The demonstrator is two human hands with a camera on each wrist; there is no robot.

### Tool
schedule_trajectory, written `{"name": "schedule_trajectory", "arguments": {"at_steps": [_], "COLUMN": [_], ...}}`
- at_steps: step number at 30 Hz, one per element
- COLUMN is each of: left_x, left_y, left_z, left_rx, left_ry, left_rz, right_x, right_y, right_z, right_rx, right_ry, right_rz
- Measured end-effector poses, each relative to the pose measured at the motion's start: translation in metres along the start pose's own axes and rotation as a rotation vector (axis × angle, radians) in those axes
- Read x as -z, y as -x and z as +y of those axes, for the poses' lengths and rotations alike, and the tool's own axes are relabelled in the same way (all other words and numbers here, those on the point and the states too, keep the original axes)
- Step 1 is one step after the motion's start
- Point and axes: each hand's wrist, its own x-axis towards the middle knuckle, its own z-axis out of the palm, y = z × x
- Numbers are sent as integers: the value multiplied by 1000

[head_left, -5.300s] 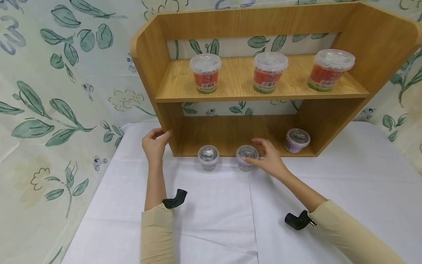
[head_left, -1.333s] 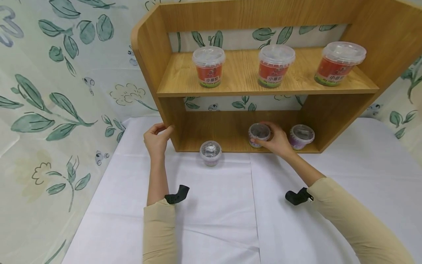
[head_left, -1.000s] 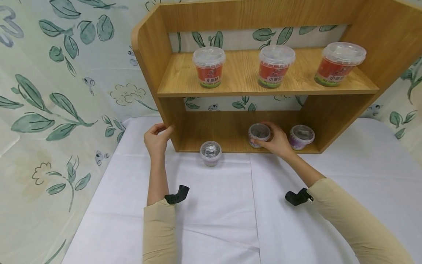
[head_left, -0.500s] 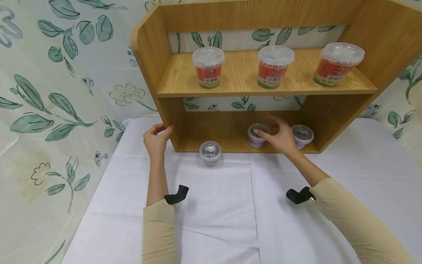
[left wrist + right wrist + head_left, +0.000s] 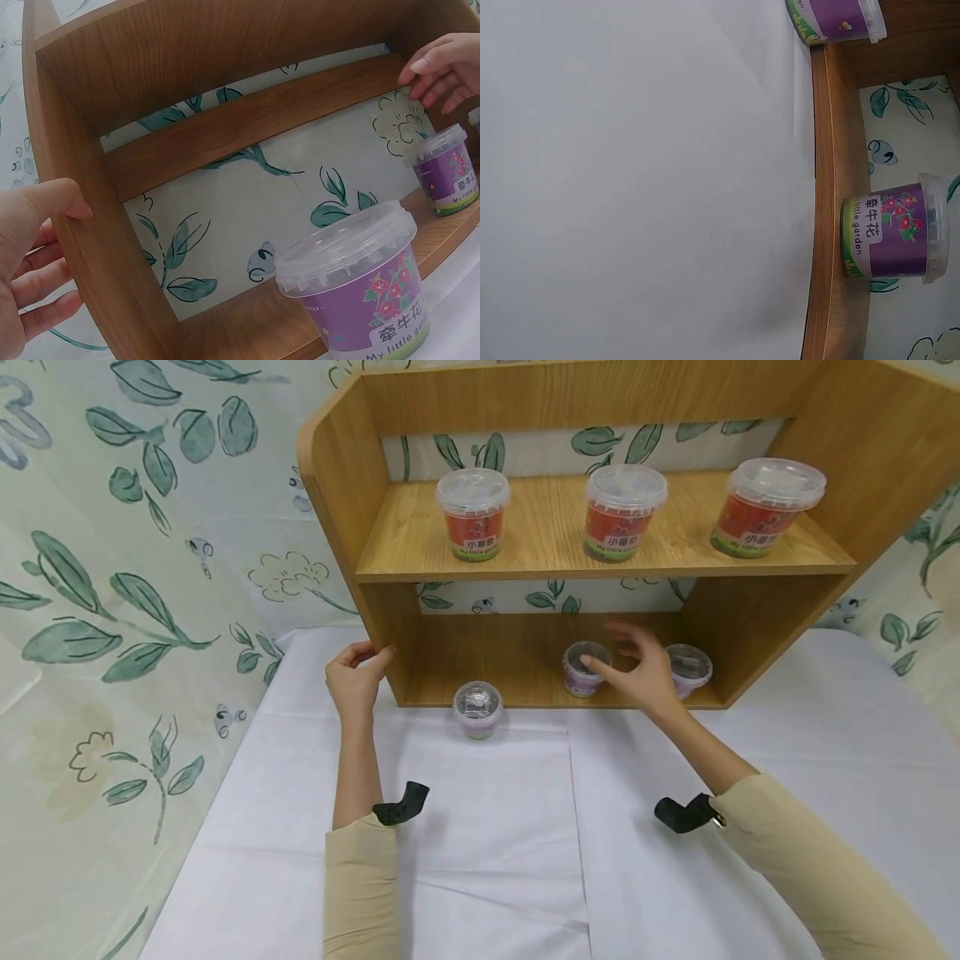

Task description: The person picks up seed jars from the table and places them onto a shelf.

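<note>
Three small purple tubs with clear lids stand low at the shelf unit. The middle tub [image 5: 582, 672] is on the bottom board, and my right hand [image 5: 647, 672] hovers beside it, fingers spread, thumb near its lid. In the left wrist view this right hand [image 5: 442, 69] is above the tub [image 5: 448, 174], apart from it. The right wrist view shows the middle tub [image 5: 896, 232] but no hand. My left hand [image 5: 354, 683] grips the left side panel of the wooden shelf [image 5: 82, 247], thumb on its front edge. The left tub [image 5: 477, 710] stands on the cloth before the shelf.
The right tub [image 5: 686, 668] stands on the bottom board near the right wall. Three larger red tubs, left [image 5: 474, 514], middle [image 5: 624, 514] and right [image 5: 767, 510], line the upper board. White cloth [image 5: 487, 860] covers the table.
My right hand has set the middle tub from the cloth onto the bottom board, let go and shifted slightly right. The left hand keeps its grip on the side panel.
</note>
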Motion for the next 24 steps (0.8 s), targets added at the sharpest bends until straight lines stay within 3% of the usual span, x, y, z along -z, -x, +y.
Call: {"name": "schedule_trajectory", "arguments": {"at_steps": [5,9,15,24], "left_x": [1,2,1,0], "left_y": [0,0,0,2], "left_z": [1,2,2,1], "left_rx": [-9,-21,-8,-10], "left_ry": [10,32,20,21], "left_rz": [5,9,6,-4], "right_x": [-5,-10,-13,-29], "right_y": [9,20,35,33], "right_z": [-9,-24,-48,-15], "right_rx": [124,196,210,204], "right_ry": [10,-8,-2,-1], "right_rz": [37,10,-67,-120]}}
